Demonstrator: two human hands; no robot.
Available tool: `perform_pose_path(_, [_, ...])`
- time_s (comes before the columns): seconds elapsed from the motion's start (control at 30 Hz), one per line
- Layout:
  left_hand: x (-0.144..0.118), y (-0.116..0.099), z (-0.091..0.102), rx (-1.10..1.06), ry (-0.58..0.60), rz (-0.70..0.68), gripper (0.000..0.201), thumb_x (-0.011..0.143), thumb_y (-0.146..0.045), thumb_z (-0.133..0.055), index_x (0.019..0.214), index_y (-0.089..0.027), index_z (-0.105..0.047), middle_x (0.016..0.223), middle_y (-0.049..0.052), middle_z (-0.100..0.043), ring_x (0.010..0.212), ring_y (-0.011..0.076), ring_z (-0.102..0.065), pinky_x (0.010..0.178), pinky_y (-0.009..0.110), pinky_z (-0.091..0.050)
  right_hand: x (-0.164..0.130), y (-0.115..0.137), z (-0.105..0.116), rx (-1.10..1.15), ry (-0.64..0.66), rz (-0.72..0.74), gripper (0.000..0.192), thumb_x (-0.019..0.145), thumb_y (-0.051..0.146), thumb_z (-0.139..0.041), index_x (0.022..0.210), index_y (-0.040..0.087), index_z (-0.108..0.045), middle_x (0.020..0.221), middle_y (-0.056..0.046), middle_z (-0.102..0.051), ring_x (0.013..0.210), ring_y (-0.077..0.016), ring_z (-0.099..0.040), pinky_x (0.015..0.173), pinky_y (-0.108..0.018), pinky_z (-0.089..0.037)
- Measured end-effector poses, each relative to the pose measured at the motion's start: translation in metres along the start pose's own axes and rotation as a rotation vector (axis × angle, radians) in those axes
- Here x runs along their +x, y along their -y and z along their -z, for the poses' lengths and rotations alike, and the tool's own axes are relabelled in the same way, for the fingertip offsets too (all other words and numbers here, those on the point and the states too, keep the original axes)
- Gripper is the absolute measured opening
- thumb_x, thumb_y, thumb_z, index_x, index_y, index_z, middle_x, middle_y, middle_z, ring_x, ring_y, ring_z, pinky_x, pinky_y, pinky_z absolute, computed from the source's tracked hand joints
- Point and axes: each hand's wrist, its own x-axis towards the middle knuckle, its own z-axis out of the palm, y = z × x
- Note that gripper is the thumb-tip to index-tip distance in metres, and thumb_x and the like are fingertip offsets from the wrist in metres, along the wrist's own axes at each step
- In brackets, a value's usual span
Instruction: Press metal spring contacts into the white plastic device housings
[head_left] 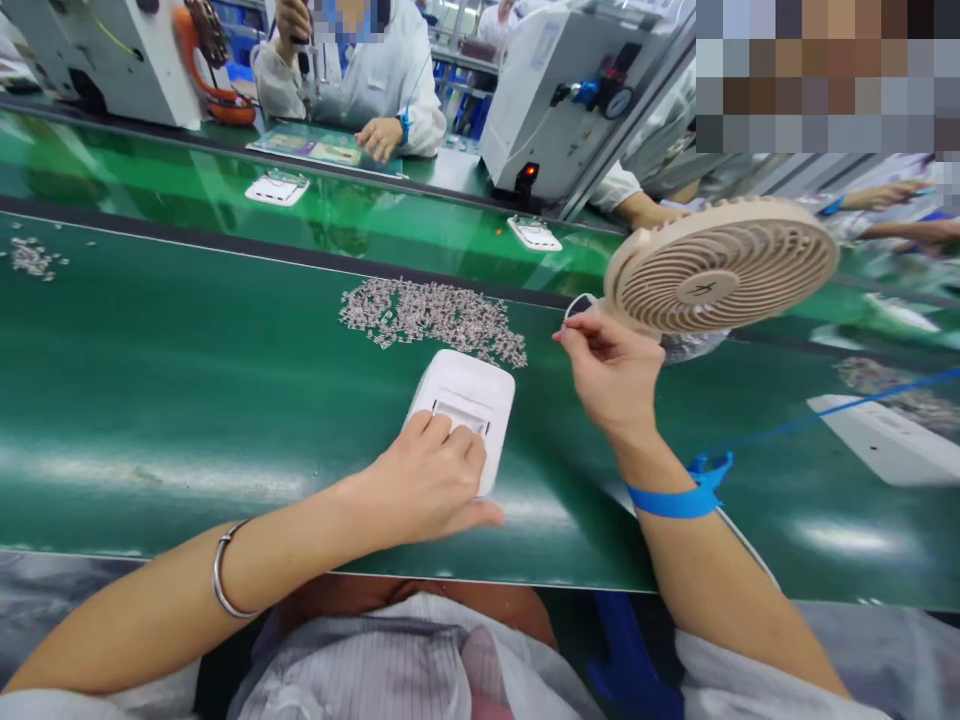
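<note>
A white plastic housing (499, 400) with rounded corners and a rectangular recess lies on the green work surface in front of me. My left hand (439, 470) rests over its lower part, fingers curled at the recess and thumb stretched out to the right. Just beyond the housing is a spread pile of small metal pieces (435, 315). Up to the right, my right hand (611, 370) is raised with thumb and index finger pinched together. Anything between those fingertips is too small to make out. A beige fan (720, 270) stands right behind that hand.
Two white housings (277, 188) (534, 233) lie on the far green strip. Another white part (889, 440) is at right, near a blue cord (840, 408) leading to my wristband. More metal pieces (34, 258) lie far left. Co-workers and white machines (555, 90) are opposite.
</note>
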Motion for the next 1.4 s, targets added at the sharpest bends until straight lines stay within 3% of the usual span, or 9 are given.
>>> perform_pose_path(0.13, [-0.003, 0.003, 0.001, -0.101, -0.011, -0.096, 0.066, 0.076, -0.065, -0.052, 0.124, -0.020, -0.048, 0.134, 0.008, -0.044, 0.113, 0.0313, -0.041, 0.086, 0.043, -0.039, -0.015, 0.026, 0.003, 0.050, 0.095, -0.004, 0.011, 0.077, 0.030, -0.057, 0.071, 0.022, -0.059, 0.068, -0.001, -0.058, 0.061, -0.0173, -0.055, 0.059, -0.030, -0.046])
perform_pose_path(0.23, [-0.003, 0.007, -0.003, -0.003, 0.022, -0.044, 0.055, 0.079, -0.049, -0.058, 0.124, -0.019, -0.049, 0.143, 0.008, -0.032, 0.124, 0.0345, -0.030, 0.090, 0.047, -0.037, -0.025, 0.037, 0.001, 0.106, 0.174, -0.041, 0.010, 0.078, 0.028, -0.057, 0.070, 0.021, -0.059, 0.067, 0.000, -0.057, 0.059, -0.0151, -0.052, 0.056, -0.028, -0.044])
perform_pose_path(0.33, [0.000, 0.004, -0.006, 0.118, 0.006, 0.031, 0.044, 0.082, -0.034, -0.055, 0.121, -0.015, -0.051, 0.141, 0.010, -0.034, 0.123, 0.0317, -0.033, 0.089, 0.041, -0.040, -0.031, 0.045, 0.000, 0.171, 0.246, -0.084, 0.011, 0.077, 0.027, -0.057, 0.069, 0.020, -0.059, 0.067, 0.000, -0.057, 0.059, -0.0144, -0.051, 0.055, -0.026, -0.043])
perform_pose_path(0.47, [0.002, -0.005, -0.008, 0.318, -0.089, 0.172, 0.044, 0.088, -0.038, -0.049, 0.120, -0.008, -0.053, 0.127, 0.019, -0.048, 0.107, 0.0298, -0.049, 0.081, 0.036, -0.042, -0.036, 0.052, -0.003, 0.211, 0.336, -0.054, 0.011, 0.079, 0.026, -0.056, 0.070, 0.020, -0.059, 0.071, -0.001, -0.057, 0.066, -0.0158, -0.054, 0.060, -0.027, -0.045])
perform_pose_path(0.63, [0.002, -0.011, -0.010, 0.321, -0.113, 0.097, 0.041, 0.091, -0.030, -0.041, 0.115, -0.002, -0.057, 0.119, 0.018, -0.055, 0.088, 0.0229, -0.055, 0.072, 0.032, -0.042, -0.042, 0.052, -0.006, 0.180, 0.358, 0.061, 0.010, 0.080, 0.021, -0.054, 0.072, 0.020, -0.059, 0.090, -0.004, -0.060, 0.085, -0.0189, -0.058, 0.076, -0.033, -0.047])
perform_pose_path(0.77, [-0.001, -0.011, -0.011, 0.208, -0.158, 0.002, 0.038, 0.090, -0.025, -0.038, 0.119, -0.006, -0.054, 0.125, 0.011, -0.053, 0.102, 0.0218, -0.050, 0.085, 0.034, -0.037, -0.044, 0.050, -0.006, 0.152, 0.388, 0.117, 0.011, 0.082, 0.018, -0.051, 0.074, 0.020, -0.059, 0.092, -0.004, -0.059, 0.084, -0.0182, -0.058, 0.075, -0.032, -0.048])
perform_pose_path(0.93, [-0.004, -0.007, -0.009, 0.143, -0.128, 0.058, 0.038, 0.084, -0.022, -0.042, 0.118, -0.012, -0.056, 0.132, 0.010, -0.046, 0.119, 0.0323, -0.039, 0.097, 0.046, -0.025, -0.043, 0.053, -0.002, 0.115, 0.404, 0.145, 0.014, 0.082, 0.014, -0.048, 0.075, 0.020, -0.059, 0.092, -0.004, -0.059, 0.083, -0.0177, -0.058, 0.072, -0.030, -0.048])
perform_pose_path(1.2, [-0.004, -0.014, -0.010, 0.331, -0.149, 0.073, 0.033, 0.086, -0.021, -0.049, 0.117, -0.011, -0.057, 0.120, 0.009, -0.057, 0.108, 0.0275, -0.050, 0.085, 0.036, -0.034, -0.049, 0.050, -0.005, 0.033, 0.394, 0.187, 0.016, 0.082, 0.012, -0.047, 0.073, 0.018, -0.058, 0.091, -0.007, -0.058, 0.079, -0.0176, -0.057, 0.067, -0.030, -0.047])
perform_pose_path(1.4, [-0.006, -0.015, -0.012, 0.352, -0.152, 0.081, 0.032, 0.086, -0.024, -0.049, 0.115, -0.013, -0.057, 0.122, 0.008, -0.055, 0.107, 0.0258, -0.048, 0.083, 0.035, -0.034, -0.052, 0.046, -0.016, -0.134, 0.361, 0.375, 0.018, 0.086, 0.010, -0.042, 0.077, 0.017, -0.056, 0.089, -0.009, -0.058, 0.078, -0.0180, -0.056, 0.066, -0.031, -0.044])
